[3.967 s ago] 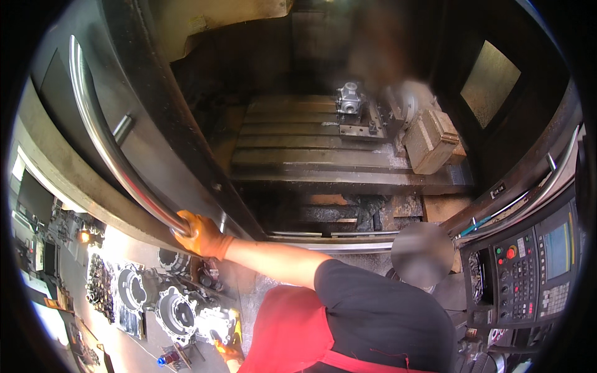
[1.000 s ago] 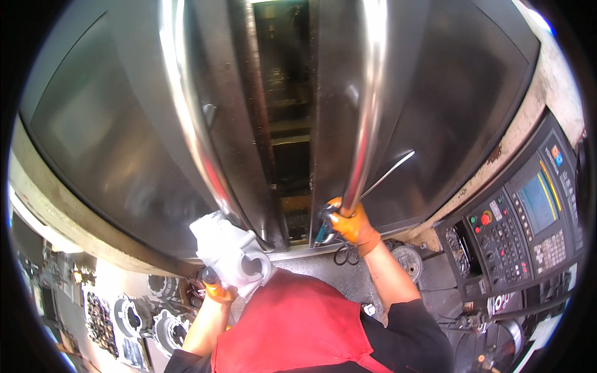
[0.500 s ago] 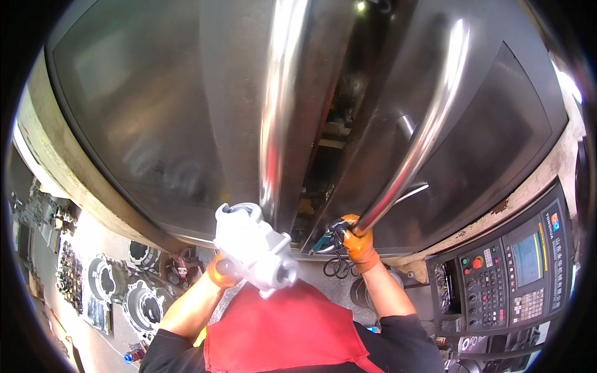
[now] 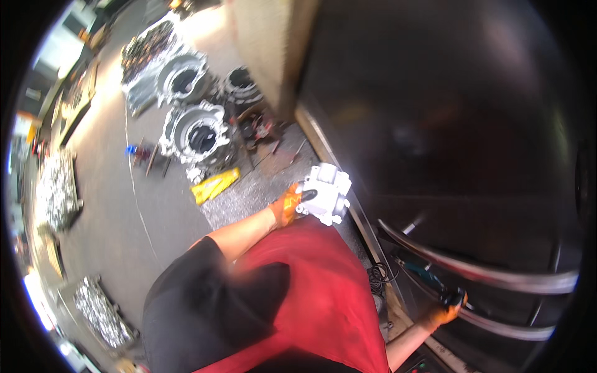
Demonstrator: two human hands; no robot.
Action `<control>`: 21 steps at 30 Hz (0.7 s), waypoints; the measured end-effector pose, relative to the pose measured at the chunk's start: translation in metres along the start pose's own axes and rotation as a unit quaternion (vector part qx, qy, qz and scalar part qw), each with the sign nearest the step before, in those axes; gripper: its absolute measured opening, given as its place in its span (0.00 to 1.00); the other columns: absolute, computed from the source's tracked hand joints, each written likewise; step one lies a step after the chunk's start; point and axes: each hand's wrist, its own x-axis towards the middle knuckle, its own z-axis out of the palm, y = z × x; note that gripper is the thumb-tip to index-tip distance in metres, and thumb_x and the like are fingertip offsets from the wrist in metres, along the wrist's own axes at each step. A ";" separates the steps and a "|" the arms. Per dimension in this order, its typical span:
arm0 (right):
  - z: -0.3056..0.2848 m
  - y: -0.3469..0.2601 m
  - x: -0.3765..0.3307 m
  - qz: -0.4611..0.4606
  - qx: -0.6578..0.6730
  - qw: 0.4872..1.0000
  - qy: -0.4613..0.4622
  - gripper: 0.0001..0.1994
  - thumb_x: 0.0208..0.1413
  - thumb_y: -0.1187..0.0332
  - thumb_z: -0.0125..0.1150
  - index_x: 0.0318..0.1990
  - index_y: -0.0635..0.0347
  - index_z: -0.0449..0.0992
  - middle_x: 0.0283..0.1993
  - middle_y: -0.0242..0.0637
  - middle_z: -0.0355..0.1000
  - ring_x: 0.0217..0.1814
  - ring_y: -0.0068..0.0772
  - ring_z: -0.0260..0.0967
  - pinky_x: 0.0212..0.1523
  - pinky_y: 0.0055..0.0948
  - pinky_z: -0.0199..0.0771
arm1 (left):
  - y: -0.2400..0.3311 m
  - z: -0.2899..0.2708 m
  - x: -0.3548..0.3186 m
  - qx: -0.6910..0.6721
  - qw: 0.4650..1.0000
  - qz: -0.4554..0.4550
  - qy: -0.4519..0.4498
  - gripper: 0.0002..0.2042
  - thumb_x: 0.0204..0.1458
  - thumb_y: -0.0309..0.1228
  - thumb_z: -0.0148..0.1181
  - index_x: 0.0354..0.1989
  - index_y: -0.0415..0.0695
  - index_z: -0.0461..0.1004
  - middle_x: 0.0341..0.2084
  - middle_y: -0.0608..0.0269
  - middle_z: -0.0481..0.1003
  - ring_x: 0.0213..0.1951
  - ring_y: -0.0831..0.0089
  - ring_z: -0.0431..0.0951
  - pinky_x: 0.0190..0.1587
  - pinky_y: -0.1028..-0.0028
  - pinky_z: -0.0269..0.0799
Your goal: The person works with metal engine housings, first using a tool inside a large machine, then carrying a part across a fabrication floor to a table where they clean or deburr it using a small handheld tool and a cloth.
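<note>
My left hand (image 4: 286,206), in an orange glove, is shut on a pale grey metal casting (image 4: 326,194) and holds it out in front of my red apron, beside the dark machine door (image 4: 448,124). Low on the right, my right hand (image 4: 449,309), also gloved in orange, grips a dark slim tool with a teal part (image 4: 421,275). That hand sits between the two shiny bar handles (image 4: 491,273) of the door and touches the lower one.
Large ring-shaped metal housings (image 4: 194,132) stand on the grey floor at upper left, with a yellow object (image 4: 214,185) and a small blue item (image 4: 130,149) near them. Bins of shiny metal parts (image 4: 57,193) line the left side. A coiled black cable (image 4: 376,278) lies by the machine's base.
The view has swung left and down, so the shut machine doors now fill the right side. My left hand still holds the casting; my right hand stays at the handles with the tool.
</note>
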 end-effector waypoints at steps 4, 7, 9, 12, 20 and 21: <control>-0.002 -0.017 0.011 0.106 -0.076 0.984 0.125 0.16 0.59 0.55 0.54 0.43 0.60 0.73 0.25 0.29 0.65 0.26 0.23 0.60 0.29 0.26 0.62 | -0.021 -0.153 0.013 -0.050 0.912 0.021 0.407 0.28 0.51 0.29 0.69 0.59 0.45 0.61 0.47 0.52 0.76 0.46 0.58 0.80 0.48 0.58 0.78; 0.013 -0.043 0.009 0.239 0.003 0.930 0.279 0.13 0.54 0.56 0.57 0.29 0.56 0.77 0.26 0.35 0.74 0.28 0.41 0.71 0.34 0.44 0.70 | -0.064 -0.317 0.020 0.020 0.839 0.027 0.542 0.33 0.45 0.29 0.75 0.57 0.44 0.59 0.46 0.53 0.75 0.46 0.59 0.77 0.46 0.56 0.76; -0.026 -0.037 0.014 0.164 -0.013 0.973 0.162 0.11 0.55 0.58 0.55 0.30 0.55 0.75 0.25 0.33 0.71 0.29 0.39 0.69 0.35 0.41 0.69 | -0.073 -0.374 0.019 0.129 0.813 -0.029 0.567 0.35 0.43 0.32 0.77 0.56 0.42 0.60 0.47 0.52 0.74 0.47 0.60 0.73 0.46 0.57 0.73; 0.031 -0.053 0.014 0.111 -0.100 0.973 0.175 0.12 0.56 0.55 0.54 0.37 0.52 0.75 0.34 0.36 0.73 0.39 0.36 0.70 0.43 0.43 0.70 | -0.100 -0.485 0.012 0.289 0.795 -0.031 0.533 0.30 0.44 0.31 0.75 0.53 0.41 0.63 0.47 0.51 0.73 0.48 0.59 0.73 0.45 0.59 0.75; 0.117 -0.001 0.045 0.059 -0.202 0.970 0.124 0.13 0.57 0.53 0.53 0.36 0.50 0.74 0.35 0.32 0.72 0.40 0.33 0.69 0.43 0.41 0.69 | -0.189 -0.710 0.056 0.012 0.879 0.072 0.471 0.31 0.38 0.31 0.79 0.49 0.44 0.66 0.37 0.61 0.74 0.37 0.74 0.71 0.41 0.72 0.74; 0.124 0.003 0.047 0.056 -0.210 0.969 0.120 0.13 0.57 0.52 0.53 0.36 0.50 0.74 0.35 0.32 0.72 0.40 0.33 0.69 0.42 0.41 0.69 | -0.183 -0.714 0.060 0.130 0.864 0.008 0.486 0.33 0.35 0.33 0.80 0.49 0.43 0.66 0.37 0.62 0.74 0.37 0.74 0.71 0.40 0.72 0.73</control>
